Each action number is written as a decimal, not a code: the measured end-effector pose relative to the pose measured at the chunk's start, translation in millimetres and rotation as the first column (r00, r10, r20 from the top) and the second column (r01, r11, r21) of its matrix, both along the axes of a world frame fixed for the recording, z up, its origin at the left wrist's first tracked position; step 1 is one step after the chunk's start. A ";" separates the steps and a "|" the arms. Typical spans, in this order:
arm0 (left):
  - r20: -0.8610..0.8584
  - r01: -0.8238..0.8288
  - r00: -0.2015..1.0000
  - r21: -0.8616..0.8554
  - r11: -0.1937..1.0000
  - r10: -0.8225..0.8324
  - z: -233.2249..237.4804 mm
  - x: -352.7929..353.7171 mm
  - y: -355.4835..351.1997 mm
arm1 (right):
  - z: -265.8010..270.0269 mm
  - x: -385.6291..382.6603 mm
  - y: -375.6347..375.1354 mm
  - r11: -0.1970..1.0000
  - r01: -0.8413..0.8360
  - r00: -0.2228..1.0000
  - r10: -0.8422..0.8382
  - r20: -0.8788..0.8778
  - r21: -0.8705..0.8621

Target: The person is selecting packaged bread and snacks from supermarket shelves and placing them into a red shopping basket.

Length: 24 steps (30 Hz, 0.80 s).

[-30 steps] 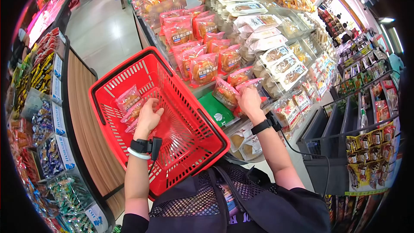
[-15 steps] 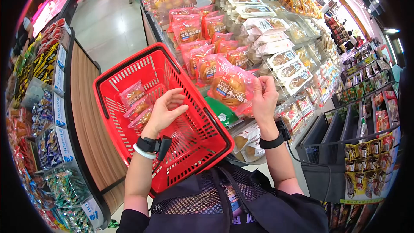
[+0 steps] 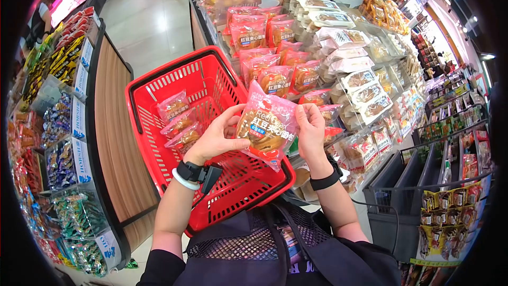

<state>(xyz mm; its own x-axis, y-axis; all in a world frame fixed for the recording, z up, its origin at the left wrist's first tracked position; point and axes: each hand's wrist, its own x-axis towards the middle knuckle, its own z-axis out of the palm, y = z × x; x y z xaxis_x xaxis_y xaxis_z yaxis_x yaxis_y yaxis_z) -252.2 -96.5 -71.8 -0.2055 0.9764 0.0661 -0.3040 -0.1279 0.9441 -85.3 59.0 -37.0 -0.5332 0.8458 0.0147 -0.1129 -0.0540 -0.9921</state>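
A pink-and-clear packet of red bean bread [image 3: 269, 127] is held up in front of me, over the right side of the red shopping basket [image 3: 159, 172]. My right hand [image 3: 311, 130] pinches its right edge between thumb and fingers. At the left edge, my left hand [image 3: 219, 136] has its thumb against the front, with the fingers partly hidden behind the packet. Inside the basket, three similar bread packets [image 3: 180, 122] lie in a row along the left side. Just beyond my hands, more red bean bread packets [image 3: 275, 79] stand stacked on the display.
White-wrapped breads [image 3: 362, 95] fill the display to the right of the pink packets. On the left runs a wood-panelled candy counter [image 3: 116, 143] with bins of wrapped sweets. A dark rack with dividers [image 3: 391, 180] stands at the right. Tiled floor [image 3: 153, 16] stretches away at the top.
The held packet has come left and closer, away from the display stack. My left hand has moved right from above the basket and taken hold of its left edge.
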 end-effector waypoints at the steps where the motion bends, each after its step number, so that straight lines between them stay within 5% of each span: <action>1: 0.002 0.003 1.000 -0.006 1.000 -0.003 -0.5 -0.2 -0.3 | -1.0 0.0 -1.5 1.000 -0.002 1.000 0.002 0.000 -0.001; 6: -0.061 -0.062 0.996 -0.024 0.998 0.060 2.6 -1.3 0.7 | -1.4 0.8 -11.9 0.993 -0.044 0.996 0.035 0.086 0.110; 9: -0.074 -0.243 0.967 0.021 0.970 0.244 -0.4 -11.1 1.6 | -5.4 -2.6 -23.8 0.984 -0.135 0.981 0.116 0.158 0.116; 13: -0.083 -0.288 0.955 -0.032 0.957 0.284 -1.1 -28.7 -7.7 | -20.7 -10.3 -41.0 0.929 -0.196 0.959 0.115 0.257 0.314; 17: -0.216 -0.339 0.924 -0.078 0.938 0.316 -4.7 -39.4 -19.3 | -15.9 -18.3 -51.6 0.925 -0.219 0.959 0.145 0.245 0.310; 24: -0.428 -0.225 0.895 -0.182 0.957 0.129 6.8 -49.1 -29.7 | -35.0 -24.9 -50.9 0.915 -0.277 0.935 0.188 0.299 0.293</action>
